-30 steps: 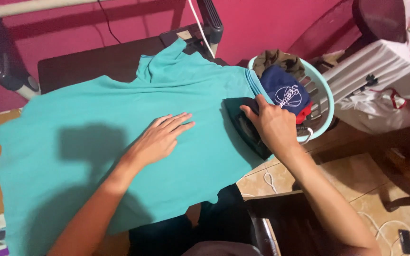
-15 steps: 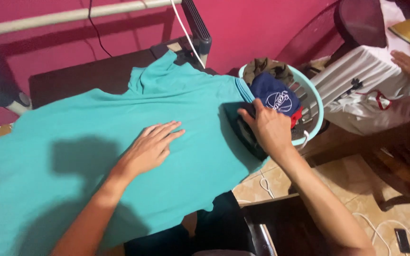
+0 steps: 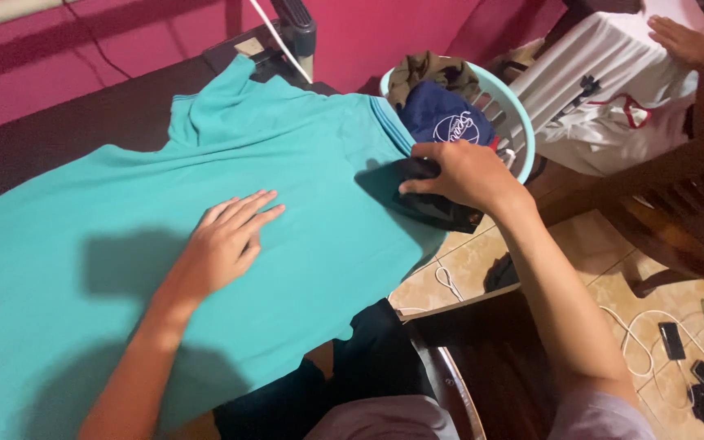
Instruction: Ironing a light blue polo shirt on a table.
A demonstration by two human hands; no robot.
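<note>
A teal shirt (image 3: pixel 124 244) lies spread over a dark desk (image 3: pixel 83 122); the left hand (image 3: pixel 226 240) presses flat on it, fingers spread, while the right hand (image 3: pixel 462 175) grips a black iron (image 3: pixel 437 208) at the shirt's right edge, beside a pale-blue laundry basket (image 3: pixel 523 138).

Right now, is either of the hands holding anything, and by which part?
The right hand grips a black iron from above, by its top. The left hand holds nothing; it lies flat on the teal shirt.
</note>
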